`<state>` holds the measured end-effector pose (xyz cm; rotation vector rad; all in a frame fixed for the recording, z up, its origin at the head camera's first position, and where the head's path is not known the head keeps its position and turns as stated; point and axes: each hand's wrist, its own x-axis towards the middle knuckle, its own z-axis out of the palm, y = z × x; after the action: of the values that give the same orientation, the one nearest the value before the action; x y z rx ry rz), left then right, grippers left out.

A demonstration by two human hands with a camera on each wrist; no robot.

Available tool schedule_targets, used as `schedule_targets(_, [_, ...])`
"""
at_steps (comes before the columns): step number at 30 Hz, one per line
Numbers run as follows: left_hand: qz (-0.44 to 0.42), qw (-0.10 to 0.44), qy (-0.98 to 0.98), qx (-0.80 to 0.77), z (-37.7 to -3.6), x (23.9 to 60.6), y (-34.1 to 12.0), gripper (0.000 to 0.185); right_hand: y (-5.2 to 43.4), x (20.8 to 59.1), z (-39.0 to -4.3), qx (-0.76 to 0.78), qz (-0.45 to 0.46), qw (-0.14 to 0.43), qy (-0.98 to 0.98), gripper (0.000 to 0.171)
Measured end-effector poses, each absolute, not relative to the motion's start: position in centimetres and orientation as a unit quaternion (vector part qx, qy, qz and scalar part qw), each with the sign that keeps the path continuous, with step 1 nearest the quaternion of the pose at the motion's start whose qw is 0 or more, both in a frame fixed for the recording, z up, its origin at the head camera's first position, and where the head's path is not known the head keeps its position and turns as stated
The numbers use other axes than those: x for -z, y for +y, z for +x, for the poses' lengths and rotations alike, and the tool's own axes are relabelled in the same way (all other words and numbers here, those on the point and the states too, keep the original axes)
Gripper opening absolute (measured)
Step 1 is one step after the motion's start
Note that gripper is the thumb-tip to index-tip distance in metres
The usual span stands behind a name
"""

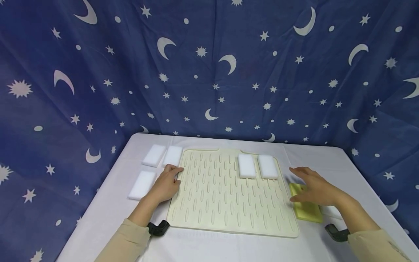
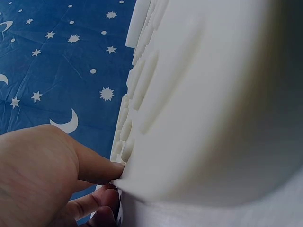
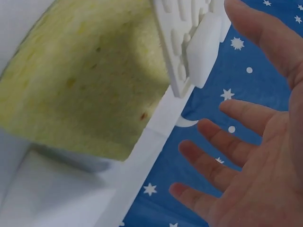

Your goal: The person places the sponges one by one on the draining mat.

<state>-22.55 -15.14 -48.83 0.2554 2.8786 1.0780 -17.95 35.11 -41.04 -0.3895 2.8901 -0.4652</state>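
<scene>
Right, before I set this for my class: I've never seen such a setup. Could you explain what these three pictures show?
There's no robot here: a person works with a bare left hand and right hand. The widest picture comes from a camera worn on the head, looking forward and down; the other two come from cameras on the left and right wrists. On the white-covered table lies a cream ridged mat, with two white blocks on it. Three more white blocks lie to its left. To its right is a yellow block, near another white block, partly hidden. The left hand pinches the mat's edge. The right hand is open by the yellow block, holding nothing.
</scene>
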Motion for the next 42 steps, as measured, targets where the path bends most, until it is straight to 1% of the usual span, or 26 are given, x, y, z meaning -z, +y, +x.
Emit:
schedule_targets(12, [0.083,0.027,0.934,-0.347,-22.5,48.8,-15.1,0.049,36.5,42.2,-16.7,0.162,-0.139,0.112,0.971,0.117])
schedule_targets(30, [0.082,0.034,0.934,-0.347,-22.5,48.7,-15.2,0.049,36.8,43.4,-15.8,0.146,-0.098,0.154,0.972,0.124])
schedule_targets(42, [0.085,0.037,0.932,-0.35,-22.5,48.7,-15.3,0.049,36.6,43.8,-15.5,0.151,-0.103,0.151,0.971,0.128])
